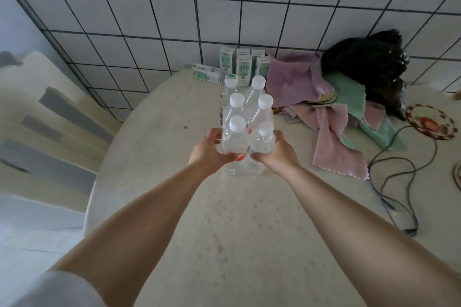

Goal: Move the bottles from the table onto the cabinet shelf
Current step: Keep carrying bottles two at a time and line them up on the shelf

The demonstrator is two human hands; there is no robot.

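Our left fingers (214, 136) curl round the near-left bottle (236, 137), and our right hand (274, 152) wraps the near-right bottle (264, 141); both bottles stand on the table (174, 182). Four more bottles (249, 97) stand in pairs just beyond our fingertips. Cloths (324, 117) crowd the right side; bare tabletop runs left of our left hand (208, 151) to the rounded edge.

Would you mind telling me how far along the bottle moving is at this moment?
Nothing looks done yet: all six clear plastic water bottles stand clustered on the pale round table, and no cabinet shelf is in view. In hand: the left hand and right hand grip the two nearest bottles. Left: carrying these two, then the other four.
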